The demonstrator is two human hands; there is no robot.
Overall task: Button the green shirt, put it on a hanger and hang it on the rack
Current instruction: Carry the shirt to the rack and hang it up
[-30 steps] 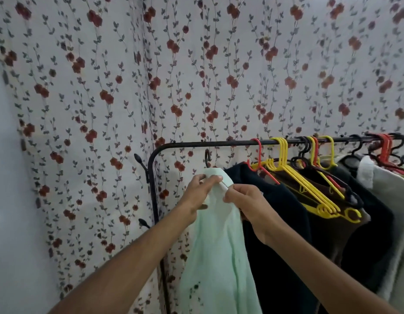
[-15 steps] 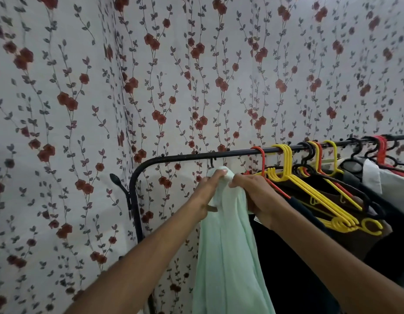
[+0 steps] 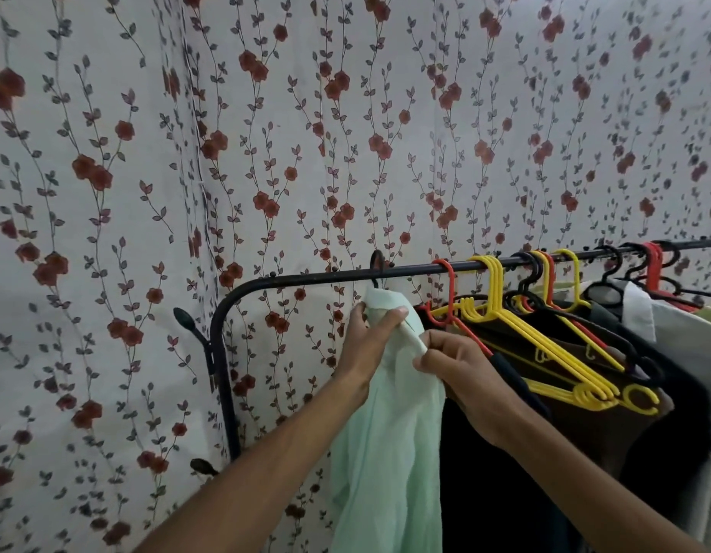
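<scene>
The pale green shirt (image 3: 386, 453) hangs from the left end of the black rack (image 3: 306, 278) by a dark hanger hook (image 3: 377, 262) over the bar. My left hand (image 3: 368, 345) grips the shirt's collar near the top, thumb on the fabric. Just to the right and a little lower, my right hand (image 3: 461, 377) pinches the collar's front edge. The hanger's body is hidden inside the shirt. The buttons are not visible.
Right of the shirt the bar carries a red hanger (image 3: 449, 297), several yellow hangers (image 3: 545, 353), black hangers and dark clothes (image 3: 585, 453), with a white garment (image 3: 685, 341) at the far right. A floral curtain (image 3: 226, 153) hangs behind the rack.
The view has drawn closer and shifted right along the rack. My right hand has slid down from the top of the collar to its front edge; my left hand keeps its hold.
</scene>
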